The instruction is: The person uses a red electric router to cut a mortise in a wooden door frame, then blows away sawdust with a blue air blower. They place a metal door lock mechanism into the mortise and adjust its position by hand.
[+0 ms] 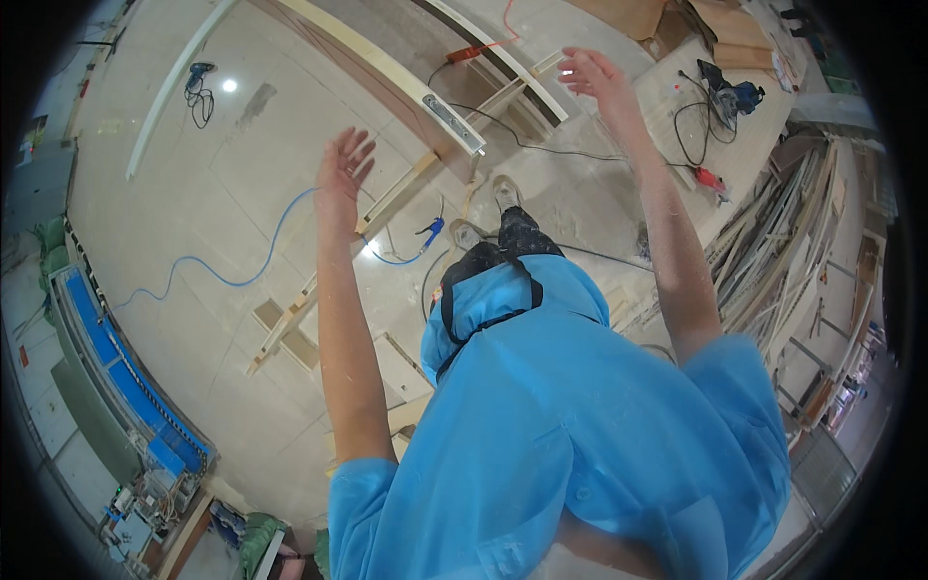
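My left hand [346,172] is raised over the floor with its fingers apart, holding nothing. To its right stands a long door-like panel [387,72] with a pale edge, and a metal lock plate [448,118] is set near its near end. My right hand [597,77] is stretched out further ahead, also bare, fingers spread. It is nearest the end of a second long white-edged panel [541,92]; whether it touches the panel I cannot tell. A blue air blow gun [432,230] lies on the floor between my left forearm and my shoes.
A blue hose [203,264] curls across the left floor. A corded drill [199,75] lies far left. On the board at right sit a corded power tool [739,99] and a red plug [710,179]. Scrap strips [773,246] are heaped beyond. A black cable [541,150] crosses ahead.
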Action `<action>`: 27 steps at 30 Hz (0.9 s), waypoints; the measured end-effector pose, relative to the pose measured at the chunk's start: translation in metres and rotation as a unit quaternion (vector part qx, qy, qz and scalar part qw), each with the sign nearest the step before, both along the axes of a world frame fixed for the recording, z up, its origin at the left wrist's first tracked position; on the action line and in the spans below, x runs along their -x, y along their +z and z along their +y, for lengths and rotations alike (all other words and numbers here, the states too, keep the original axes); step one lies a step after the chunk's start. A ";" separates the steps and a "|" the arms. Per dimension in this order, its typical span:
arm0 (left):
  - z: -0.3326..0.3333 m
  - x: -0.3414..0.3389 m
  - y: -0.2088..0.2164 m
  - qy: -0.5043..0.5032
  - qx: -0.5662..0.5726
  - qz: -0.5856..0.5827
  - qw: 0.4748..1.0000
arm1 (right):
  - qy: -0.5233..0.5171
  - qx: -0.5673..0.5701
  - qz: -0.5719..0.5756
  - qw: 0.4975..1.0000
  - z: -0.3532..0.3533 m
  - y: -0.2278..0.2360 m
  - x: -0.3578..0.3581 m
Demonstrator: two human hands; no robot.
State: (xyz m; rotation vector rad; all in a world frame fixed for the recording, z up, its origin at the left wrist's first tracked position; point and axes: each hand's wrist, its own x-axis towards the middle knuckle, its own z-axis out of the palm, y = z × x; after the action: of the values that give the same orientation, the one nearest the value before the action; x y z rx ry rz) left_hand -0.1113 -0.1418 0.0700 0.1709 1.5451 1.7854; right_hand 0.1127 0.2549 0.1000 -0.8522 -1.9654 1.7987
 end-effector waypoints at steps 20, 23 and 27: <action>-0.203 -0.294 -0.158 -0.134 0.397 -0.349 0.838 | 0.014 0.438 -0.434 0.787 -0.196 -0.224 -0.322; -0.129 -0.214 -0.157 -0.076 0.345 -0.354 0.866 | -0.012 0.579 -0.237 0.780 -0.157 -0.203 -0.207; -0.034 -0.088 -0.102 -0.050 0.108 -0.110 0.987 | -0.026 0.381 -0.072 0.921 -0.088 -0.117 -0.050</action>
State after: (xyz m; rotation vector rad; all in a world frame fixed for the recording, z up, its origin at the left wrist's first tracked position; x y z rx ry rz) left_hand -0.0231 -0.1758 -0.0323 -0.0518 1.5294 1.4945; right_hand 0.1631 0.1670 -0.0170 -1.2663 -1.2525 2.5644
